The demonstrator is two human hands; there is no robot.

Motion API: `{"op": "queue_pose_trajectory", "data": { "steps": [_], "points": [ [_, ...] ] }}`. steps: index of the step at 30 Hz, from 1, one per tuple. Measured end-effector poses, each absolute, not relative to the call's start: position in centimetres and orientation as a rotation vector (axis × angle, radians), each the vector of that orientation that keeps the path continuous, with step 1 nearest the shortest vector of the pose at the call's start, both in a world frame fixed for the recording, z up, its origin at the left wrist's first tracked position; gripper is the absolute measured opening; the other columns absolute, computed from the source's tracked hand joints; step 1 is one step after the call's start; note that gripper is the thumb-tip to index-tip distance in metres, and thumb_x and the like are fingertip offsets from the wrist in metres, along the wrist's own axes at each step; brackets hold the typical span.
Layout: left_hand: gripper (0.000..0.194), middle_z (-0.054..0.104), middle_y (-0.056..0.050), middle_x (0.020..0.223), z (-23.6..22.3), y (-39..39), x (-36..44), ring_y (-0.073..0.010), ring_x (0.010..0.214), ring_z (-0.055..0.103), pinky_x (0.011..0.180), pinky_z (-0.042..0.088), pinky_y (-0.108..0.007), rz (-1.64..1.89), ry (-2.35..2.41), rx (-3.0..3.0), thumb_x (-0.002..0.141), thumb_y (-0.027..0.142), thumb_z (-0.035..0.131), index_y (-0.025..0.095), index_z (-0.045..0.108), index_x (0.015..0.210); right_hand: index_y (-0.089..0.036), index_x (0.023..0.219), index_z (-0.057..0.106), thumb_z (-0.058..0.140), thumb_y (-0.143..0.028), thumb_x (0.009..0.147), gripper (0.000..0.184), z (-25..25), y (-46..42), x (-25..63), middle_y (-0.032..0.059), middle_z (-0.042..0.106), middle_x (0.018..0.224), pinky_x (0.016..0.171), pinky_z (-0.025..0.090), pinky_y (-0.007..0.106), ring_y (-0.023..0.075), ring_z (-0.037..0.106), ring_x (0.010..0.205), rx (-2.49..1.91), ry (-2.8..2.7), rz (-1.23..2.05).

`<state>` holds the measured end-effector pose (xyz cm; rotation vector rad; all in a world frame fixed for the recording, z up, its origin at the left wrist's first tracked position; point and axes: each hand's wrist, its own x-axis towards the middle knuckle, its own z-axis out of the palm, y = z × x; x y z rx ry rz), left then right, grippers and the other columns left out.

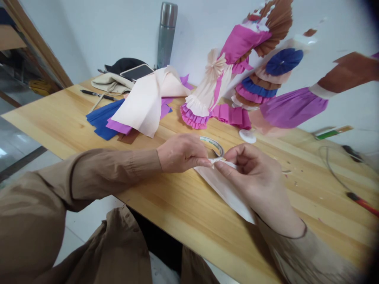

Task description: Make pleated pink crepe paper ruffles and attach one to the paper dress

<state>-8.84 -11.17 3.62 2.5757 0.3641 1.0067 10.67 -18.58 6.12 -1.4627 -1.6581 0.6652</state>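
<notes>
My left hand (186, 153) and my right hand (251, 167) meet over the wooden table, thumbs and fingers pinched on the gathered edge of a pale sheet of crepe paper (226, 189). The rest of the sheet hangs down below my fingers, partly hidden behind my right hand. Just behind my fingertips lies a roll of tape (213, 142), its printed inner ring showing. A metal tip, perhaps of scissors, shows inside the ring.
Crepe paper dolls (204, 90) in pink, white, blue and purple stand along the wall. Folded crepe sheets (142, 106), a phone (137, 72), a pen (97, 96) and a steel flask (166, 35) are at the back left. A cable (334, 173) lies at right.
</notes>
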Motion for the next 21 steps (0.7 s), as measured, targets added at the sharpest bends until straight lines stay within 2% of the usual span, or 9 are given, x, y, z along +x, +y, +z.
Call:
{"op": "queue_pose_trajectory", "data": {
  "steps": [5,10,12,13,15,17,19,21],
  "points": [
    [0.056,0.058,-0.002,0.059,3.4,-11.1,-8.7,-0.0113,0.062,0.049,0.065,0.040,-0.026,1.010,0.311,2.582,0.103,0.049,0.039,0.015,0.064,0.065,-0.021,0.096,0.065,0.072,-0.029,0.074,0.025,6.1,-18.5,10.7,-0.0066,0.053,0.054,0.042,0.031,0.024,0.0101,0.044,0.045,-1.406,-1.630,0.792],
    [0.051,0.062,-0.003,0.064,3.4,-10.7,-8.8,-0.0100,0.064,0.050,0.076,0.044,-0.027,0.971,0.250,2.581,0.103,0.043,0.042,0.015,0.067,0.069,-0.021,0.079,0.072,0.070,-0.030,0.077,0.010,6.0,-18.4,11.1,-0.0012,0.061,0.061,0.047,0.034,0.025,0.0116,0.050,0.053,-1.362,-1.764,0.875],
    [0.041,0.070,-0.005,0.078,3.6,-10.4,-9.0,-0.0135,0.077,0.060,0.088,0.047,-0.030,1.038,0.278,2.496,0.098,0.049,0.052,0.017,0.071,0.079,-0.021,0.078,0.072,0.072,-0.032,0.077,0.011,6.0,-18.4,11.2,-0.0014,0.061,0.061,0.046,0.034,0.024,0.0110,0.050,0.052,-1.378,-1.676,0.947],
    [0.039,0.073,-0.007,0.091,3.7,-10.3,-9.1,-0.0167,0.089,0.064,0.096,0.047,-0.033,1.098,0.311,2.431,0.092,0.055,0.059,0.018,0.072,0.089,-0.021,0.079,0.072,0.074,-0.033,0.075,0.012,6.0,-18.4,11.2,-0.0018,0.061,0.060,0.046,0.033,0.024,0.0106,0.049,0.050,-1.389,-1.593,0.989],
    [0.056,0.070,-0.012,0.122,3.8,-10.2,-9.4,-0.0241,0.116,0.062,0.109,0.042,-0.039,1.214,0.418,2.261,0.080,0.065,0.069,0.020,0.069,0.113,-0.022,0.078,0.070,0.078,-0.035,0.072,0.016,6.2,-18.4,11.2,-0.0018,0.062,0.060,0.045,0.036,0.024,0.0110,0.050,0.049,-1.387,-1.402,1.061],
    [0.077,0.061,-0.016,0.137,3.8,-10.0,-9.4,-0.0283,0.128,0.056,0.112,0.041,-0.044,1.265,0.549,2.024,0.071,0.068,0.075,0.018,0.061,0.128,-0.024,0.076,0.069,0.081,-0.035,0.067,0.019,6.5,-18.2,11.0,-0.0005,0.066,0.064,0.048,0.041,0.026,0.0131,0.055,0.052,-1.357,-1.225,1.103],
    [0.082,0.061,-0.018,0.136,3.5,-10.0,-9.2,-0.0286,0.124,0.059,0.105,0.047,-0.044,1.177,0.643,1.733,0.068,0.065,0.080,0.017,0.058,0.130,-0.024,0.073,0.068,0.084,-0.033,0.062,0.021,6.8,-18.1,10.7,0.0003,0.069,0.068,0.051,0.045,0.027,0.0149,0.060,0.055,-1.323,-1.091,1.130],
    [0.077,0.066,-0.017,0.127,3.3,-10.3,-8.8,-0.0264,0.114,0.064,0.094,0.053,-0.039,0.945,0.632,1.442,0.065,0.059,0.084,0.015,0.061,0.124,-0.024,0.071,0.068,0.086,-0.030,0.059,0.022,7.0,-18.0,10.6,0.0002,0.069,0.068,0.051,0.047,0.027,0.0149,0.060,0.056,-1.308,-0.998,1.161]
  ]
}}
